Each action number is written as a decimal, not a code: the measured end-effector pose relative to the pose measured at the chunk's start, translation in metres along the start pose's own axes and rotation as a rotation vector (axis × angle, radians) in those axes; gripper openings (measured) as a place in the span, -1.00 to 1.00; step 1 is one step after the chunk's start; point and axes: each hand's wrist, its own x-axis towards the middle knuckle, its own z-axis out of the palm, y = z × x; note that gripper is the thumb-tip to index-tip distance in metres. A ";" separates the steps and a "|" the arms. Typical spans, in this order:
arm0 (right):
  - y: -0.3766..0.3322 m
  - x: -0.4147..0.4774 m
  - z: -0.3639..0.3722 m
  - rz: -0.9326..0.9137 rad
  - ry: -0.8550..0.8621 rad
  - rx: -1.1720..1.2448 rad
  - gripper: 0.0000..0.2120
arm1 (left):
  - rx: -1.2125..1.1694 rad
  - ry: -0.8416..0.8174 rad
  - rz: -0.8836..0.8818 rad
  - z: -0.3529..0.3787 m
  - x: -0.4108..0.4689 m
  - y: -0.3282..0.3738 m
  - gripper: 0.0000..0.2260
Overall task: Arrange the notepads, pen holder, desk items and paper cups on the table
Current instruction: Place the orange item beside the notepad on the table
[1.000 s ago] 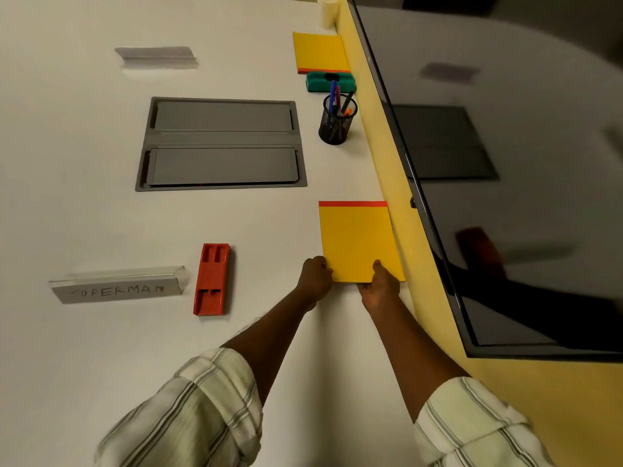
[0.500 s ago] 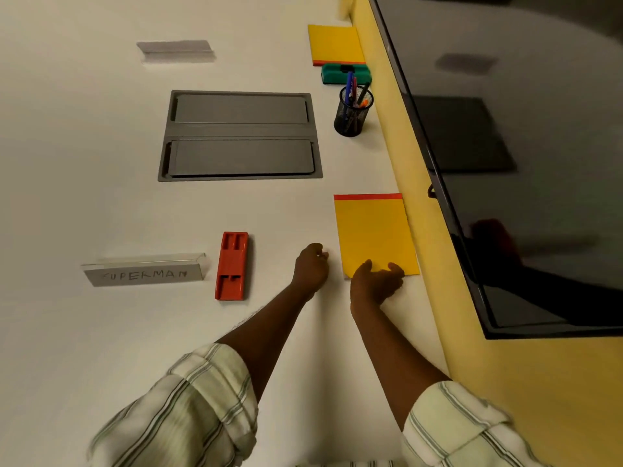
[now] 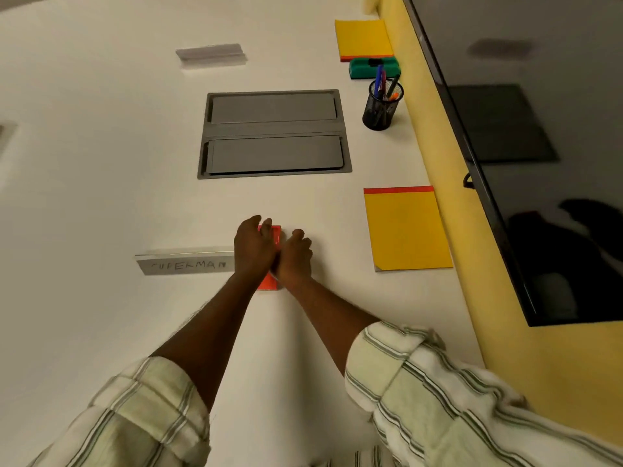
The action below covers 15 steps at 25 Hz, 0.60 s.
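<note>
- Nearest me, on the near side of the grey hatch (image 3: 273,131) set in the white table (image 3: 101,183), the person's left hand (image 3: 253,247) and right hand (image 3: 294,256) meet over a red tray (image 3: 268,282).
- The left hand lies on top with its fingers bent over the tray's far end. The right hand's curled fingers clasp its right edge.
- A name plate (image 3: 187,262) lies just left of the tray, below the hatch's left half.
- A yellow notepad (image 3: 406,230) lies flat, near and right of the hatch, well apart from the hands.
- A black mesh pen holder (image 3: 379,109) stands upright just right of the hatch.
- Beyond the hatch to the right sits a green block (image 3: 365,70), with a second notepad (image 3: 363,37) touching its far side.
</note>
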 end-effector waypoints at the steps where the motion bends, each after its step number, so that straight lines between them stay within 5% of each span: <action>1: -0.006 0.001 0.005 0.004 -0.022 -0.053 -0.42 | 0.031 -0.036 -0.006 -0.004 0.003 -0.004 -0.63; 10: -0.013 0.012 0.025 0.001 -0.037 -0.331 -0.24 | 0.139 -0.144 0.025 -0.006 0.023 -0.022 -0.54; 15: -0.015 0.024 0.027 -0.014 -0.069 -0.282 -0.16 | 0.123 -0.128 0.042 -0.002 0.036 -0.018 -0.55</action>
